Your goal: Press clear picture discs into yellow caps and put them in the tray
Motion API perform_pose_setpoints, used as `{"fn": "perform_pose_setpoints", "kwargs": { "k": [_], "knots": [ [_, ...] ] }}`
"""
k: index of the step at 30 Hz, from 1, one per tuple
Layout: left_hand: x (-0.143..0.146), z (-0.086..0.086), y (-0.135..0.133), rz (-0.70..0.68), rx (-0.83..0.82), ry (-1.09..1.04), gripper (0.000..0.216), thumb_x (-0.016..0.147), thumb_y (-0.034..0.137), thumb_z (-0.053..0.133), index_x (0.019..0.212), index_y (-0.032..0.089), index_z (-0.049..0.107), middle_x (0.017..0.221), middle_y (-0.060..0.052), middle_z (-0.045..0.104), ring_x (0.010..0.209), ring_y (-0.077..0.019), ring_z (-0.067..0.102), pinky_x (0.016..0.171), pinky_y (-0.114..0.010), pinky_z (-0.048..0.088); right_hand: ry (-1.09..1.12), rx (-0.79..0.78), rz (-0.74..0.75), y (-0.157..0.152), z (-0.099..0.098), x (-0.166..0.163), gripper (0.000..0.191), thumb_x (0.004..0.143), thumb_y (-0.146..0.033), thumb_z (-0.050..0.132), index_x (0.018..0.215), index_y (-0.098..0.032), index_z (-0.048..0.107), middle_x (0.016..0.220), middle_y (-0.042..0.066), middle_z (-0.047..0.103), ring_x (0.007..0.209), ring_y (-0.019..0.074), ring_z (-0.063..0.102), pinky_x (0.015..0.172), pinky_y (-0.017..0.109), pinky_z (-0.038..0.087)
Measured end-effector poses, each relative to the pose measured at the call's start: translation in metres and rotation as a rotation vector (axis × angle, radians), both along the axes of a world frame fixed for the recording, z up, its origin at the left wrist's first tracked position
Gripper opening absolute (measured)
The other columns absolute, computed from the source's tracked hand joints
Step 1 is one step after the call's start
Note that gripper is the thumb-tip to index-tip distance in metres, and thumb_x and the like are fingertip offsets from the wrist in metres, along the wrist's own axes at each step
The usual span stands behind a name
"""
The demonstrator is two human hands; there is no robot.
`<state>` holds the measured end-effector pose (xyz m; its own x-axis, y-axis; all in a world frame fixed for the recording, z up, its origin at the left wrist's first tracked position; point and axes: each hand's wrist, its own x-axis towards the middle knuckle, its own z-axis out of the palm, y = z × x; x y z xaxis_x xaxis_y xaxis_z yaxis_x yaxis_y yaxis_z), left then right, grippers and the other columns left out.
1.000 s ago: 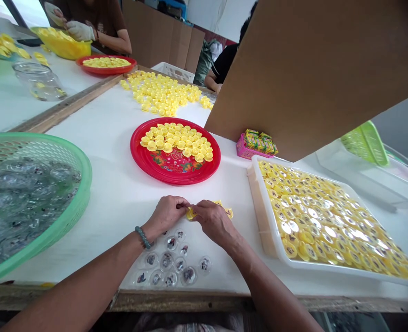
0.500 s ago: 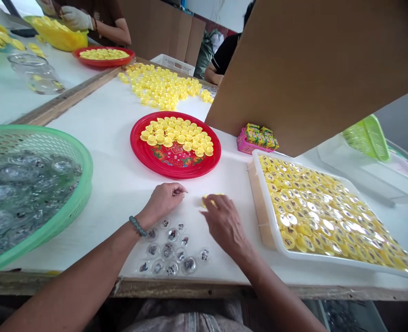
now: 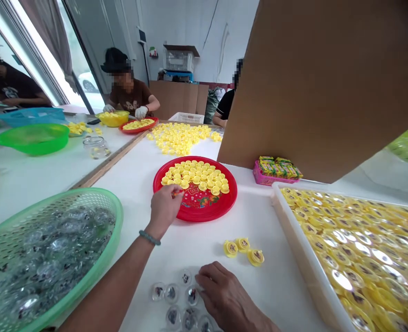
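My left hand point(image 3: 165, 206) reaches over the near rim of the red plate point(image 3: 204, 210), fingers pinched at the yellow caps point(image 3: 197, 175) piled on it; what the pinch holds is hidden. My right hand point(image 3: 226, 297) rests low on the white table, fingers curled at the small clear domes point(image 3: 176, 299) with tiny figures inside. Three assembled yellow pieces point(image 3: 243, 249) lie on the table between my hands. A white tray point(image 3: 303, 260) at the right is filled with several such finished yellow pieces.
A green basket point(image 3: 114, 221) of clear domes sits at the left. A brown cardboard sheet point(image 3: 325, 83) stands behind the tray, beside a pink box of packets point(image 3: 276, 169). Loose yellow caps point(image 3: 181, 137) cover the far table. Other people work at the far end.
My hands have parted. The left hand moved forward to the red plate, the right drew back to the clear domes. Three yellow pieces now lie uncovered. The camera has tilted up.
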<state>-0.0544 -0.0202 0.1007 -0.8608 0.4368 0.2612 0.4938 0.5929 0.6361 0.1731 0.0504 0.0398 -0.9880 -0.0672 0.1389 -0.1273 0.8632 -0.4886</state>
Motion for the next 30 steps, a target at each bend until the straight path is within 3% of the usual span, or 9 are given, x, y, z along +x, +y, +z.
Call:
{"fn": "perform_pose_setpoints", "kwargs": {
  "k": [4,9,14,19,26,30],
  "knots": [
    [-0.057,-0.008,0.022,0.031,-0.41,0.2,0.031,0.076,0.017,0.058,0.106,0.015,0.062,0.109,-0.013,0.061,0.094,-0.0276,0.059,0.077,-0.033,0.046,0.011,-0.122,-0.04,0.005,-0.013,0.004,0.024,0.072,-0.009,0.055,0.092,-0.02,0.059,0.092,0.004,0.061,0.081,0.0184,0.055,0.07,0.028,0.047],
    [-0.087,-0.03,0.038,-0.008,-0.579,0.215,0.028,0.074,0.015,0.059,0.102,0.012,0.065,0.104,-0.016,0.061,0.094,-0.0317,0.059,0.076,-0.034,0.046,0.007,-0.132,-0.068,0.011,-0.009,0.012,0.023,0.075,-0.012,0.054,0.096,-0.019,0.058,0.094,0.005,0.06,0.082,0.0183,0.055,0.071,0.028,0.047],
    [-0.088,-0.037,0.04,-0.004,-0.637,0.217,0.031,0.075,0.021,0.061,0.103,0.008,0.062,0.103,-0.021,0.06,0.094,-0.0359,0.059,0.074,-0.038,0.047,-0.055,-0.043,-0.014,0.009,0.013,0.014,0.012,0.08,-0.016,0.058,0.092,-0.018,0.057,0.09,0.004,0.059,0.081,0.0169,0.053,0.07,0.026,0.044],
    [-0.085,-0.038,0.033,0.01,-0.648,0.201,0.034,0.075,0.029,0.063,0.103,0.009,0.06,0.099,-0.019,0.062,0.091,-0.0363,0.059,0.071,-0.04,0.047,-0.073,0.093,0.002,0.01,0.013,0.014,0.005,0.08,-0.019,0.06,0.083,-0.016,0.057,0.088,0.005,0.059,0.083,0.0176,0.053,0.073,0.027,0.043],
    [-0.065,-0.032,0.025,-0.051,-0.574,0.184,0.016,0.074,0.027,0.062,0.083,0.014,0.061,0.093,-0.014,0.063,0.087,-0.0299,0.06,0.07,-0.035,0.046,-0.106,0.037,-0.073,0.014,0.005,0.015,0.006,0.075,-0.017,0.06,0.08,-0.018,0.058,0.088,0.003,0.059,0.08,0.0164,0.054,0.072,0.026,0.043],
    [-0.056,-0.035,0.019,-0.041,-0.567,0.17,0.013,0.072,0.023,0.065,0.083,0.016,0.06,0.091,-0.009,0.064,0.084,-0.0258,0.06,0.067,-0.031,0.045,-0.096,-0.024,-0.12,0.015,0.005,0.014,0.008,0.076,-0.016,0.057,0.083,-0.018,0.058,0.088,0.003,0.058,0.082,0.0168,0.055,0.072,0.027,0.043]
  ]
}}
